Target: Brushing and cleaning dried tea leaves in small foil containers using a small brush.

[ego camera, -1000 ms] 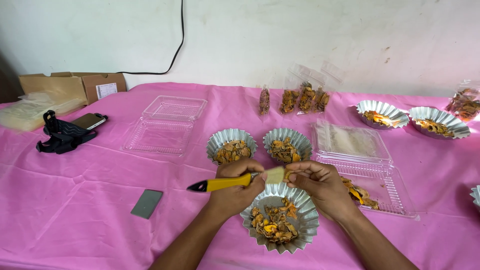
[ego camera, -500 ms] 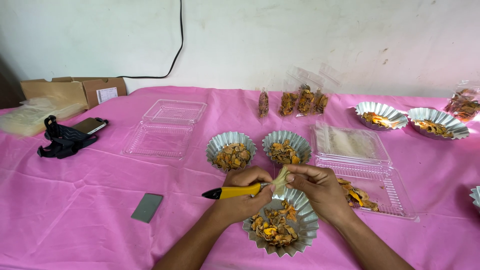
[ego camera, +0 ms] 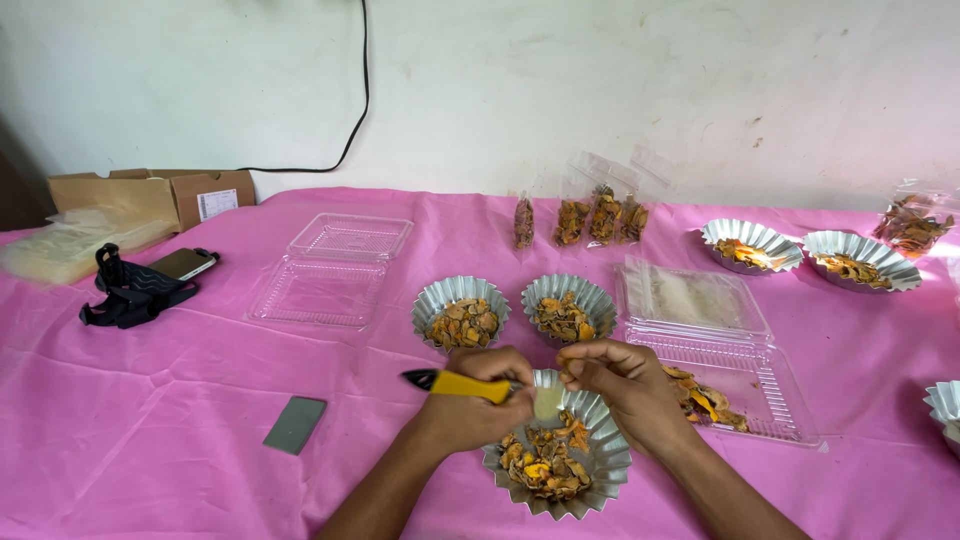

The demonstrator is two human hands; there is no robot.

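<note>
I note the left hand (ego camera: 470,405) fisted around a yellow-handled knife with black butt (ego camera: 458,384), now drawn closer over the fluted foil cup of orange dried pieces (ego camera: 556,462). Right hand (ego camera: 620,385) fingertips pinch a small pale slice (ego camera: 547,403), lowered from earlier, touching the knife's working end; cutting looks underway.

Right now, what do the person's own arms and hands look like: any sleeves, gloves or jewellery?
Both forearms come in bare from the bottom edge, with no sleeves in view. The left hand and right hand wear no gloves, and no rings, watch or bands show on the fingers or wrists.
</note>
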